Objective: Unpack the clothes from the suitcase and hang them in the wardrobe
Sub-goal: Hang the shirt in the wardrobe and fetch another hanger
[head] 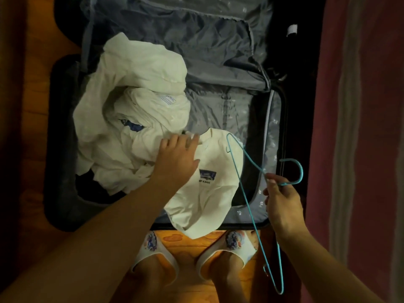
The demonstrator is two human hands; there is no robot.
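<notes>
An open dark suitcase [284, 127] with grey lining lies on the floor. Inside it sits a heap of white clothes [135, 101]. A white T-shirt [209, 193] with a small blue logo spreads over the suitcase's near edge. My left hand [177, 158] rests on the T-shirt near its collar, fingers fairly straight. My right hand [282, 204] pinches a thin teal wire hanger [247, 191] just below its hook, to the right of the shirt; the hanger's far corner lies over the shirt's shoulder.
An orange wooden floor [28, 106] surrounds the suitcase. My feet in white patterned slippers [153, 248] stand at its near edge. A reddish striped cloth or curtain [360, 127] runs along the right side. The wardrobe is out of view.
</notes>
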